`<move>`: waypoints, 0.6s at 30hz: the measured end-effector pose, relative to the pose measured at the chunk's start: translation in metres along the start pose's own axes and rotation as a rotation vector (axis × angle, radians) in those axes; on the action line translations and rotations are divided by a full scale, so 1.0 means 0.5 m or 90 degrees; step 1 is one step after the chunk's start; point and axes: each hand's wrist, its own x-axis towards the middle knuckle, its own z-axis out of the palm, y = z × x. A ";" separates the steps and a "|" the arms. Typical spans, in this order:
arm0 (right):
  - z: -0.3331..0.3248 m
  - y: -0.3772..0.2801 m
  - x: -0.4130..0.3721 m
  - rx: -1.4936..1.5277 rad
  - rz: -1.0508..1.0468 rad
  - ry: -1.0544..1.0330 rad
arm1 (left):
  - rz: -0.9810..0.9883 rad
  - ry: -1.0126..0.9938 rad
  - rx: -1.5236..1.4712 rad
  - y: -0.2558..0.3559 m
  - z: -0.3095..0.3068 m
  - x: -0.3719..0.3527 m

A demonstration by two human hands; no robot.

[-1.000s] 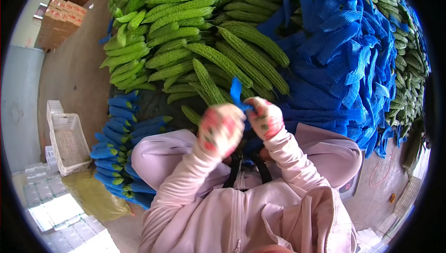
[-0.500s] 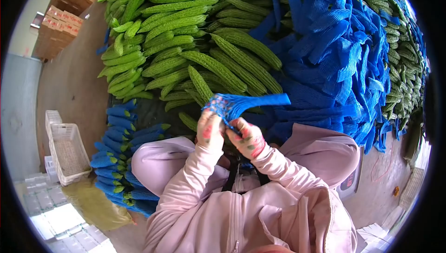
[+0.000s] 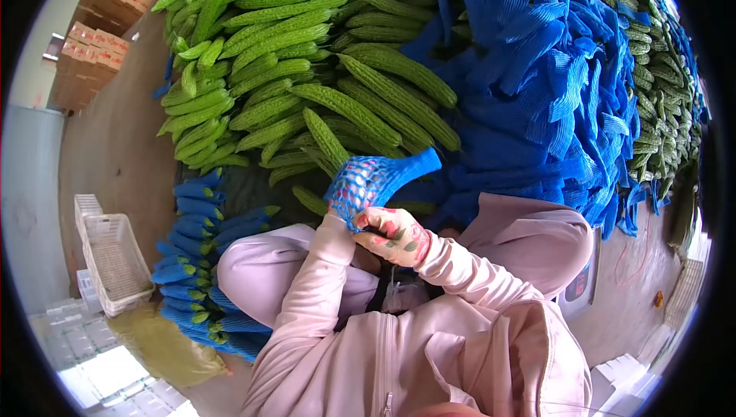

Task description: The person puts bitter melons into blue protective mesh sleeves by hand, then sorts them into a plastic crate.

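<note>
A blue mesh net sleeve (image 3: 406, 166) is stretched over my left hand (image 3: 351, 188), whose patterned glove shows through the holes. The fingers inside are too covered to make out. At the wrist, my right hand (image 3: 396, 234), in a floral glove, pinches the lower edge of the net. The narrow end of the sleeve points right. Just beyond my hands lies a bitter melon (image 3: 325, 137), its tip towards the large pile of bare green bitter melons (image 3: 284, 34). Loose blue net sleeves (image 3: 529, 87) are heaped to the right.
By my left knee, bitter melons in blue nets (image 3: 192, 267) lie stacked. A white plastic basket (image 3: 115, 256) stands farther left, near a yellowish sack (image 3: 165, 344). Cartons (image 3: 92, 49) are piled at the back left. More bitter melons (image 3: 663, 95) lie far right; a scale (image 3: 576, 287) sits beside my right knee.
The net has been drawn down over my left hand to the wrist and spread wider. My right hand has moved slightly down, holding its edge.
</note>
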 end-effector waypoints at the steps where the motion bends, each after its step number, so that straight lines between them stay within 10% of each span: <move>1: 0.003 0.013 -0.002 0.021 -0.019 0.012 | -0.002 0.006 -0.016 0.005 -0.010 -0.066; 5: -0.010 0.023 -0.013 0.420 0.287 -0.035 | -0.008 0.027 -0.080 0.016 0.033 0.003; 18: 0.018 0.092 0.010 0.659 0.298 -0.090 | -0.028 0.108 -0.319 0.065 0.063 0.065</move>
